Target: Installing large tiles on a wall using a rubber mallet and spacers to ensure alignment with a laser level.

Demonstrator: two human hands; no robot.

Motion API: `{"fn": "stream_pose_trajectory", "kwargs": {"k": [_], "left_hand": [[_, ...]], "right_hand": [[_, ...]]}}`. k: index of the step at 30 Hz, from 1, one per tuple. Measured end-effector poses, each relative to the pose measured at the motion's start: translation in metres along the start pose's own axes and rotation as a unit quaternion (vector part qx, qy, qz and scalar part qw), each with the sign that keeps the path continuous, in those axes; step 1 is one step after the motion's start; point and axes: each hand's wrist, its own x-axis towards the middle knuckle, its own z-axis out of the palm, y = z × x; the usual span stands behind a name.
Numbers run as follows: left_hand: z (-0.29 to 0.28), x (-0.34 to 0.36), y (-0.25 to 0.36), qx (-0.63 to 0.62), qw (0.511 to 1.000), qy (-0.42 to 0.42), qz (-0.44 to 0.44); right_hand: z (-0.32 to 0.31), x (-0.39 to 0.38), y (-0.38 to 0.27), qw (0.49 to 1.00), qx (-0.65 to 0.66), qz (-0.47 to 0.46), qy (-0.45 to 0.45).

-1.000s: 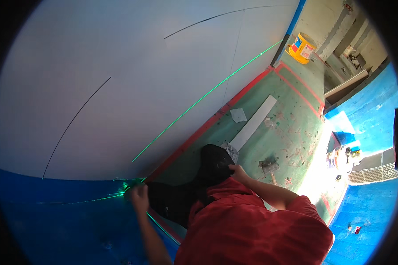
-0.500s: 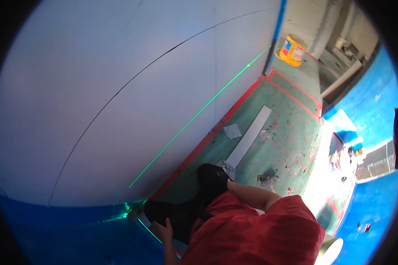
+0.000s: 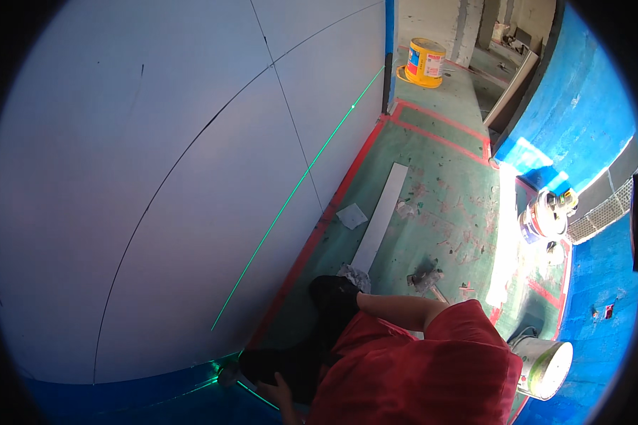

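My left hand (image 3: pixel 276 388) lies on my black-trousered left knee (image 3: pixel 269 365), its fingers loosely apart and holding nothing visible. Just beyond that knee, a small object (image 3: pixel 227 373) glows green near the wall's base; its shape is hard to make out. My right forearm (image 3: pixel 400 310) reaches across to my other knee (image 3: pixel 333 292), where the hand is hidden in the dark. To my left, a pale wall (image 3: pixel 191 234) bears a bright green light line (image 3: pixel 283 207), a long dark curved-looking line (image 3: pixel 191 142) and a thin dark line crossing both.
A white strip (image 3: pixel 381 216), a whitish square piece (image 3: pixel 351 216) and crumpled plastic (image 3: pixel 354 276) lie on the green floor. A hammer-like tool (image 3: pixel 427 282) rests nearby. A white bucket (image 3: pixel 542 365) stands at right, a yellow bucket (image 3: pixel 425 64) far off, more buckets (image 3: pixel 544 216) by the blue wall.
The view has swung right, so the wall lines and floor items sit further left and the white bucket shows more fully. The crossing wall line looks sharper. My left hand stays on the knee.
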Motion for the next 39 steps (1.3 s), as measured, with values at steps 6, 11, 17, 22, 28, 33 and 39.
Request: {"fn": "stream_pose_trajectory", "kwargs": {"k": [6, 11, 17, 22, 28, 33, 39], "left_hand": [[-0.002, -0.001, -0.002, -0.017, 1.0, 0.005, 0.015], [-0.008, -0.003, 0.003, 0.008, 1.0, -0.01, -0.007], [-0.001, -0.002, -0.003, 0.024, 0.999, 0.005, 0.021], [0.007, 0.003, 0.031, -0.03, 0.998, -0.017, 0.051], [-0.032, 0.011, 0.01, 0.026, 0.995, -0.05, 0.084], [-0.213, 0.13, 0.189, -0.063, 0.9, 0.184, 0.39], [-0.432, 0.188, 0.387, 0.196, 0.707, 0.426, 0.53]], "right_hand": [[0.009, -0.01, -0.001, 0.996, 0.084, 0.027, -0.031], [0.018, -0.031, 0.013, 0.986, 0.147, 0.047, -0.057], [0.019, -0.128, 0.067, 0.972, 0.213, 0.054, -0.084], [0.018, -0.121, 0.073, 0.966, 0.241, 0.072, -0.066], [-0.272, -0.043, -0.037, 0.928, 0.26, 0.223, 0.145], [-0.478, 0.112, -0.099, 0.862, 0.298, 0.027, 0.409], [-0.575, 0.266, -0.146, 0.74, 0.339, -0.048, 0.579]]}}
